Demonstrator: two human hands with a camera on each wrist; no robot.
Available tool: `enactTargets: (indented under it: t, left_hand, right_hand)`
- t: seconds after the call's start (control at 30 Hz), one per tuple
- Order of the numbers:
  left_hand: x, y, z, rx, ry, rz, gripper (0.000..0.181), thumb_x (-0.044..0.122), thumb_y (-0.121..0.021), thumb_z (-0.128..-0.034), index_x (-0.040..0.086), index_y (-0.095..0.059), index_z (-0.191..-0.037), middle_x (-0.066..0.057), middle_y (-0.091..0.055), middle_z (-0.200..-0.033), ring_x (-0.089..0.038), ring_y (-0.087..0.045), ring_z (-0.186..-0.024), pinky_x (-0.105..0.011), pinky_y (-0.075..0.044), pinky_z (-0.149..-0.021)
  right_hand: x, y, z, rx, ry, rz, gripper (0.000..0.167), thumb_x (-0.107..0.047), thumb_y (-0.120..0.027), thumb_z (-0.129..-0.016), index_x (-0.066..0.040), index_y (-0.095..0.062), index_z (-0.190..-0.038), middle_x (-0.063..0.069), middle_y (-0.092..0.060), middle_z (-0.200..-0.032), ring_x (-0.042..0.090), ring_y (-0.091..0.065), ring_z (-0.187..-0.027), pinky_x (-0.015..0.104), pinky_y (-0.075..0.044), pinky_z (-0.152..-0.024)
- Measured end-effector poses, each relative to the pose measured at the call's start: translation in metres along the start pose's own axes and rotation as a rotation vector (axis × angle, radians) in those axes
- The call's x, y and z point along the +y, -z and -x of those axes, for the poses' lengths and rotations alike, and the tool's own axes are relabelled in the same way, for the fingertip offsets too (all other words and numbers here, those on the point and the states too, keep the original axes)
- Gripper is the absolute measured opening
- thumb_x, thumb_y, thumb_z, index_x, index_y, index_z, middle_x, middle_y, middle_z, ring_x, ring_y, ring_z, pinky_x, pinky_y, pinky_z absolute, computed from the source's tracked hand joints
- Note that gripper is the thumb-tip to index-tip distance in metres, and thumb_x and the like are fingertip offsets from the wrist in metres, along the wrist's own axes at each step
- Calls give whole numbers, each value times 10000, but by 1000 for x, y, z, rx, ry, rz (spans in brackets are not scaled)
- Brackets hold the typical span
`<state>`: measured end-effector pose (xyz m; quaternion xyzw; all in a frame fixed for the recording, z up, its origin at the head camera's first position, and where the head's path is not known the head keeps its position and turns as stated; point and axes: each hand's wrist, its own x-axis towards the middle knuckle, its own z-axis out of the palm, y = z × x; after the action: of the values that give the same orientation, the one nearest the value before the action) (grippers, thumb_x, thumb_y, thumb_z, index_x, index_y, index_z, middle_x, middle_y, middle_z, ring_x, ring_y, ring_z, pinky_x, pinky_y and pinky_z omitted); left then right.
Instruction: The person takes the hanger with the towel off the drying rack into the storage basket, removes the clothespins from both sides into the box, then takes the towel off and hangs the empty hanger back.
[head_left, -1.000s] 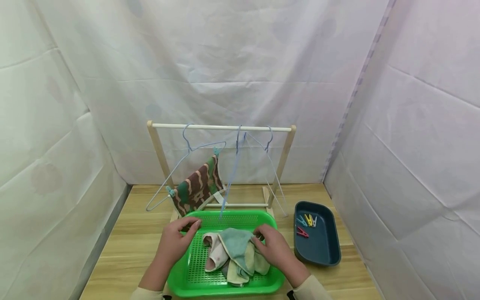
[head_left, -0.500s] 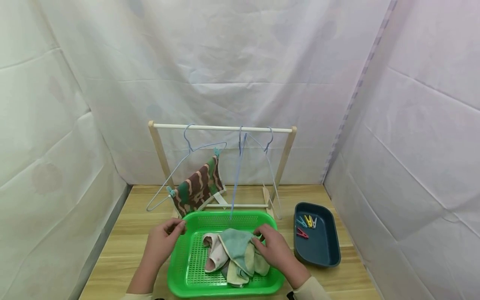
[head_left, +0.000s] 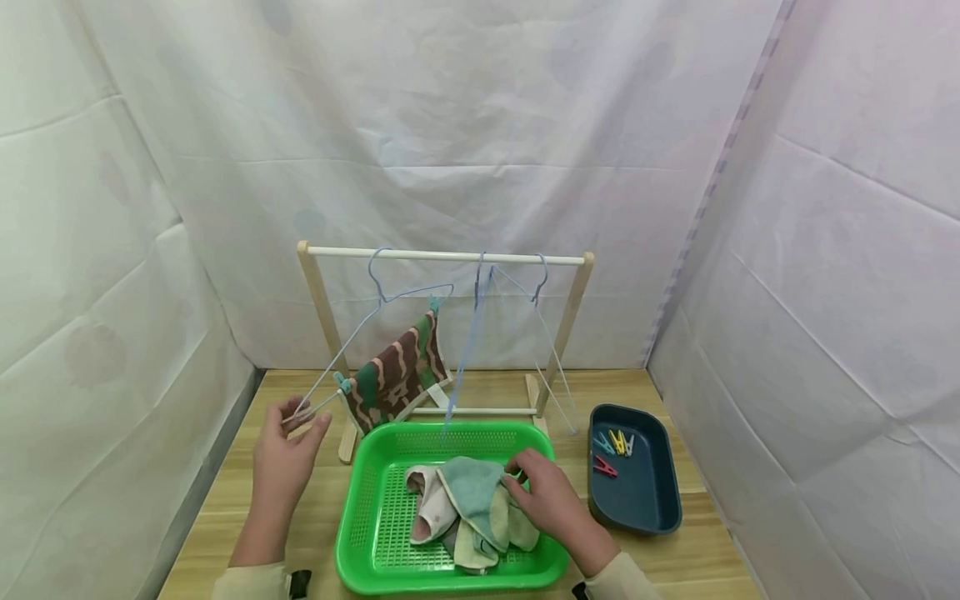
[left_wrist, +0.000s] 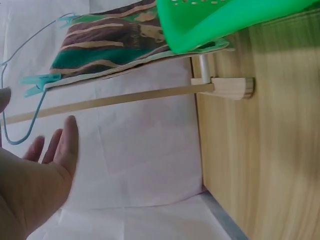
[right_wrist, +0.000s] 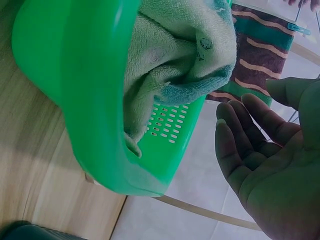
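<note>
Left hand, and what a grip it was: thumb and fingers stood parted, the wire corner of the pale blue hanger showing in the gap between them, though whether skin met wire I could not tell! Biggest in the scene was the rack, its rail running across behind everything. Next came the green basket, to the right of that hand. Then the hanger itself, hooked on the rail and hanging askew! Its long bottom bar ran from the left hand away and to the right, and on that slant, I judged, any move would turn. Along the bar hung the striped cloth, beyond the left hand and to its right, behind the basket's far left corner. Over the basket's right side, near the heaped towels, was the right hand, fingers loosely bent, nothing held, so the left was the nearer of the 2. Smallest, the pegs: near teal peg close by the left hand, far teal peg towards the bar's other end
</note>
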<state>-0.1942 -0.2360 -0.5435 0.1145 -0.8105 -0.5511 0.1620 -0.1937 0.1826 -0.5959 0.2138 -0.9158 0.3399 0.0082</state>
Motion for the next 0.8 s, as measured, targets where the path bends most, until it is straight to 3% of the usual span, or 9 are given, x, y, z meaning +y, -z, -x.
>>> enactTargets:
  t: [0.1,0.17,0.27,0.4,0.57,0.8]
  left_hand:
    - [6,-1,-6,-1,-59,25,717,387,-736,-1096,120,-416,-1679,-168,-519,-1621,-350,-585,-1446,-18,-476,-953]
    - [9,-3,-10,3,-91,10,654,406,-702,-1114,161,-463,-1672,-148,-560,-1609,-330,-608,-1429,-21,-471,-942]
    - [12,-6,-14,5,-126,6,538,408,-645,-1144,181,-557,-1624,-116,-631,-1560,-191,-709,-1285,-26,-496,-913]
    - [15,-10,-16,9,-162,106,447,356,-579,-1179,140,-631,-1567,-154,-692,-1475,22,-740,-1076,-107,-597,-899]
    - [16,-15,-19,63,-224,242,360,221,-553,-1191,22,-713,-1447,-248,-753,-1312,6,-760,-1066,-202,-637,-909]
    - [15,-15,-17,57,-213,209,345,181,-558,-1188,-49,-723,-1385,-265,-764,-1278,84,-742,-996,-165,-624,-893]
  right_hand:
    - [0,0,0,2,0,-2,42,-177,-753,-1089,-153,-742,-1121,-76,-643,-1068,123,-671,-921,324,-618,-749]
    - [0,1,0,-1,-2,-2,38,-181,-752,-1090,-158,-741,-1117,-83,-638,-1065,117,-669,-920,316,-617,-748]
    - [-1,1,0,-6,-4,1,34,-188,-758,-1088,-169,-734,-1104,-86,-636,-1061,114,-669,-919,314,-619,-751]
    - [-1,1,1,-4,0,4,42,-189,-767,-1083,-180,-726,-1087,-85,-639,-1052,119,-677,-915,319,-625,-756]
    - [-1,0,1,-10,-3,-2,44,-195,-765,-1084,-174,-727,-1088,-84,-639,-1051,116,-678,-915,320,-628,-763]
    - [-1,2,1,-16,-12,2,50,-213,-751,-1095,-167,-733,-1090,-83,-646,-1051,121,-679,-915,325,-624,-758]
